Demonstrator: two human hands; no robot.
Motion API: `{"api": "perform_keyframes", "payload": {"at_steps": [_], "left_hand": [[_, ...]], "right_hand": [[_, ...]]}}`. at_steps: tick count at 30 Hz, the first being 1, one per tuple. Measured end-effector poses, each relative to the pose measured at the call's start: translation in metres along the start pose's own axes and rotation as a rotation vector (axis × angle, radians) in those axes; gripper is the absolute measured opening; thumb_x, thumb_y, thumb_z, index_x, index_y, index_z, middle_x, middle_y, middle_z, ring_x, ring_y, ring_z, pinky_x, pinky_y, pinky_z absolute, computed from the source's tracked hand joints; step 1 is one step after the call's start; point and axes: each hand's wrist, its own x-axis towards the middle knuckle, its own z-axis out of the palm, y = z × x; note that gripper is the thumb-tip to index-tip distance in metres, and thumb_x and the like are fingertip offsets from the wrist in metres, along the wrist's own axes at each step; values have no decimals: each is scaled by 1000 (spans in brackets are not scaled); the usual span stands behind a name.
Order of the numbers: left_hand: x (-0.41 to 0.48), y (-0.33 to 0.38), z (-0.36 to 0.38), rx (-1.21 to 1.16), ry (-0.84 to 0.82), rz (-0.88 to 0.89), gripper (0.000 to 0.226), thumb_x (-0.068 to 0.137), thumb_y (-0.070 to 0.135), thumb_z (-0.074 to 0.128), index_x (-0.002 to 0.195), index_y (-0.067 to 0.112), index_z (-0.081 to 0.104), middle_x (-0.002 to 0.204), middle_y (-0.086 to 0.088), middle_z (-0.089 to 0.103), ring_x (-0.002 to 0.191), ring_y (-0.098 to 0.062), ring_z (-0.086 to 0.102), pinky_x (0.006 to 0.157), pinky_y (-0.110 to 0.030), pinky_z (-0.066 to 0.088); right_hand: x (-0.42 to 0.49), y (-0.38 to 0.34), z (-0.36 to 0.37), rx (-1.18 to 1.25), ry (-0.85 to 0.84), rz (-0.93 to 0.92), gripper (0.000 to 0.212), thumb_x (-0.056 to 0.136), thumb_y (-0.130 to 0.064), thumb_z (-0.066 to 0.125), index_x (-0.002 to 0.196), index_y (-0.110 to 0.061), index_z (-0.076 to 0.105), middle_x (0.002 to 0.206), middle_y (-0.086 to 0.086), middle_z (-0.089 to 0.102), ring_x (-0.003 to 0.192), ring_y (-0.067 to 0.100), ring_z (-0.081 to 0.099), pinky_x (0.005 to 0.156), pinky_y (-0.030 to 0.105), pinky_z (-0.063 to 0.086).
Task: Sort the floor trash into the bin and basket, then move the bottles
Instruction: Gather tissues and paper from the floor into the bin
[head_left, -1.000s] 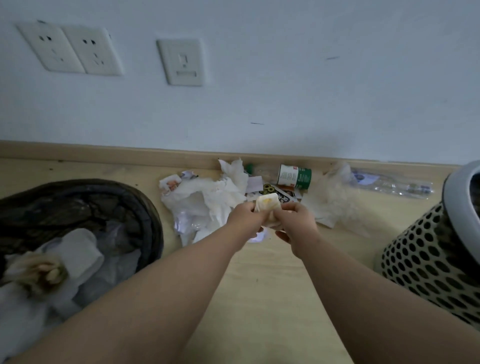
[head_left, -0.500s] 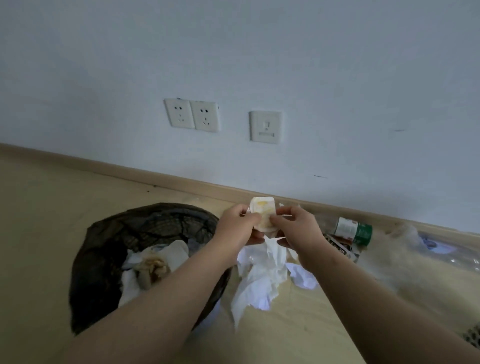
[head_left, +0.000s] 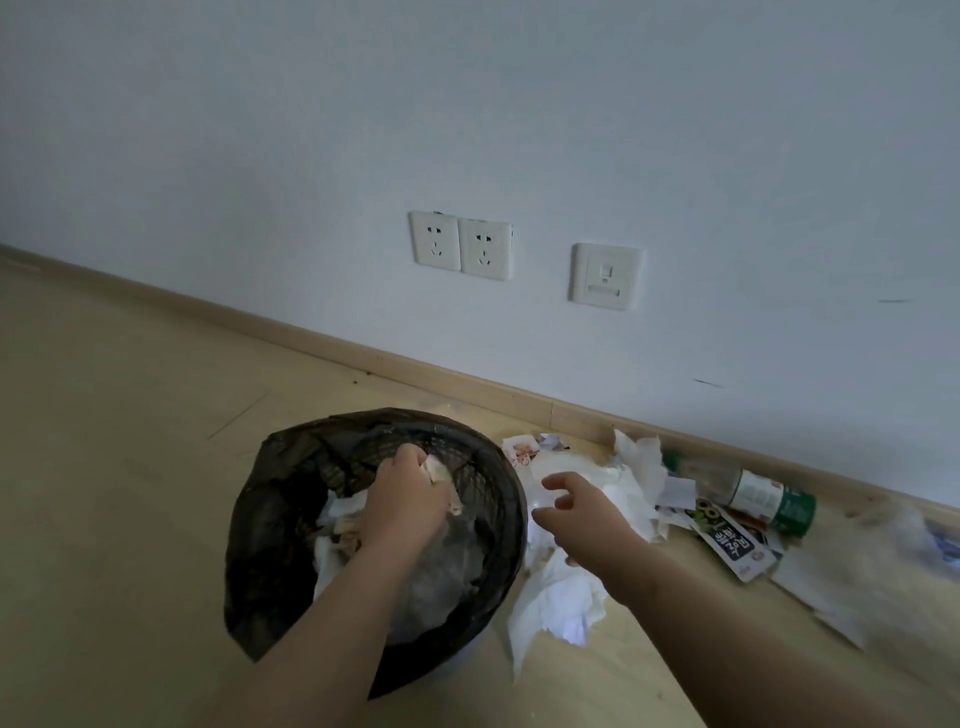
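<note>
Nearest the camera, two bare forearms are seen reaching forward over a pale wooden floor (head_left: 114, 467). The left hand (head_left: 410, 499) is held over the mouth of the bin (head_left: 260, 571), its fingers curled round a small pale wrapper (head_left: 439, 474), which is gripped just above the rubbish inside. The bin is lined with a black bag and is partly filled with white paper and clear plastic film (head_left: 447, 577). The right hand (head_left: 582, 514) is held just beside the bin's right rim with its fingers loosely spread; nothing is grasped by it.

Below and beyond that hand, crumpled white tissues (head_left: 561, 603) are strewn on the floor, touching the bin's right side. A torn picture scrap (head_left: 522, 449) lies at their far edge. Further right, a printed packet (head_left: 727, 540) lies flat. A clear bottle (head_left: 769, 501) with a green and white label lies on its side just behind the packet, near the skirting board (head_left: 363, 358). A pale, blurred plastic bag (head_left: 883, 571) is spread on the floor at the right edge.

On the white wall (head_left: 260, 156) behind, a pair of sockets (head_left: 460, 244) and a separate wall plate (head_left: 605, 275) are mounted above the skirting board.
</note>
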Motion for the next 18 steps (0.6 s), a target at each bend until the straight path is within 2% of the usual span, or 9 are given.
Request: {"api": "perform_keyframes", "payload": {"at_steps": [2,3,5,8,11,13,15,18], "left_hand": [[-1,-2,7,80,24,47,42,93,20,50,134,20,41,139,-7,36,127,-26,37,101,-37,37],[-2,-1,9,110,48,87,44,93,21,48,136,21,39,143,-4,32,132,-25,30,105,-37,34],[-4,4,13,124,74,197,40,94,20,46,134,21,43,143,-1,33,135,-22,26,108,-36,32],[-9,14,20,75,34,359,30,94,17,46,123,19,53,131,2,45,126,-16,35,103,-30,35],[-15,26,26,64,0,469,25,94,16,45,116,18,56,122,4,50,118,-13,40,95,-25,37],[-17,41,29,57,-26,565,23,94,17,45,113,19,58,116,7,53,112,-11,45,87,-22,38],[-17,62,37,36,-122,661,22,94,18,46,110,19,61,108,8,57,102,-11,52,83,-24,43],[-16,98,60,17,-365,677,20,94,22,45,102,18,62,102,-1,65,88,-16,58,83,-35,48]], "right_hand": [[3,3,-2,-33,7,15,44,93,-19,52,136,-19,41,136,12,46,100,20,49,84,29,44],[5,5,-2,-42,9,18,44,93,-19,51,136,-19,40,136,12,46,100,20,49,85,29,44],[6,7,-3,-54,11,27,45,93,-18,51,137,-18,40,135,12,46,97,19,51,77,26,45],[9,12,-6,-51,23,50,45,93,-18,52,137,-17,39,129,11,49,78,12,52,71,24,45],[11,18,-11,-37,58,73,44,93,-19,52,135,-16,40,104,3,53,70,9,49,77,29,46],[11,23,-16,-38,78,80,42,93,-19,51,134,-16,41,91,-2,52,67,9,49,75,28,47],[9,29,-24,-59,92,84,42,93,-18,50,134,-14,40,94,0,51,66,11,48,69,27,45],[5,44,-41,-93,139,102,43,94,-18,50,135,-11,40,106,8,51,74,16,50,69,28,43]]}}
